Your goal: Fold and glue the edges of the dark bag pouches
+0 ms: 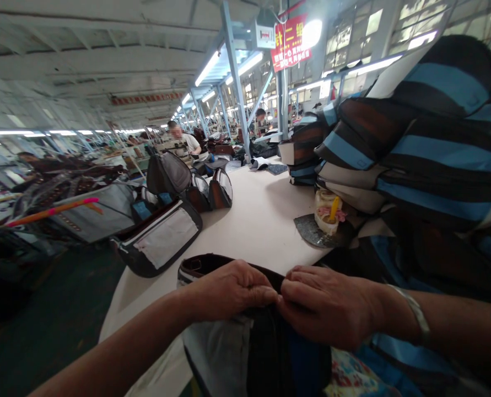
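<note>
We are pinching the rim of a black, grey and blue fabric bag with both hands, the fingers of the left hand and right hand bending closely around it and nearly meeting. The bag is standing mouth upward at the near end of a smooth cream tabletop, right before us. We are wearing a pale metal bangle on the right wrist. To the left, a grey-and-black zipped bag is lying; to the right, blue-striped black bags are piling high
</note>
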A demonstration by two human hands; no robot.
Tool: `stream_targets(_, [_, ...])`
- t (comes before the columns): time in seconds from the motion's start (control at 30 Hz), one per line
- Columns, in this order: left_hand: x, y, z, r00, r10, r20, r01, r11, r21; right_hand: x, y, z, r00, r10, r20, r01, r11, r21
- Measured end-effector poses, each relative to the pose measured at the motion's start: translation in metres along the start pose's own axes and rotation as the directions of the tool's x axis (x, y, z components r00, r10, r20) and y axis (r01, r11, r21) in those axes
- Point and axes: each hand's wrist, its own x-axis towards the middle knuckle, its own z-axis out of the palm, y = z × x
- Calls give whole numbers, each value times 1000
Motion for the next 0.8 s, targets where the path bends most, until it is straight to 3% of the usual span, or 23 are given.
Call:
stream_targets(0.07, [-1,3,3,1000,17,4,-17,1000,8,-4,0,-4,999,22,-40,-19,996,91])
stream_targets(0.13, [-5,11,9,992,114,-47,-108,986,126,-7,4,-13,989,129,-78,-99,946,308])
stream_targets(0.23, [-11,25,19,938,315,-148,-235,886,400,-3,15,-31,944,329,39,-283,740,610])
stream_targets(0.3, [-12,33,23,895,405,-189,-260,816,517,5,24,-44,934,305,186,-348,663,662])
stream_targets(0.37, [-12,39,23,866,459,-198,-274,767,580,16,29,-57,934,206,291,-354,641,681])
stream_targets(0.47, [-12,45,12,842,512,-171,-310,719,622,32,34,-73,928,175,327,-357,662,659])
stream_targets(0.6, [-22,42,-10,863,473,-179,-337,802,494,48,45,-78,954,117,277,-283,667,690])
stream_targets(0.7, [-40,29,-16,895,400,-199,-350,904,246,50,58,-58,948,18,319,-274,559,782])
stream_targets(0.8, [-62,15,-11,916,334,-221,-331,942,53,49,57,-28,955,5,295,-272,402,874])
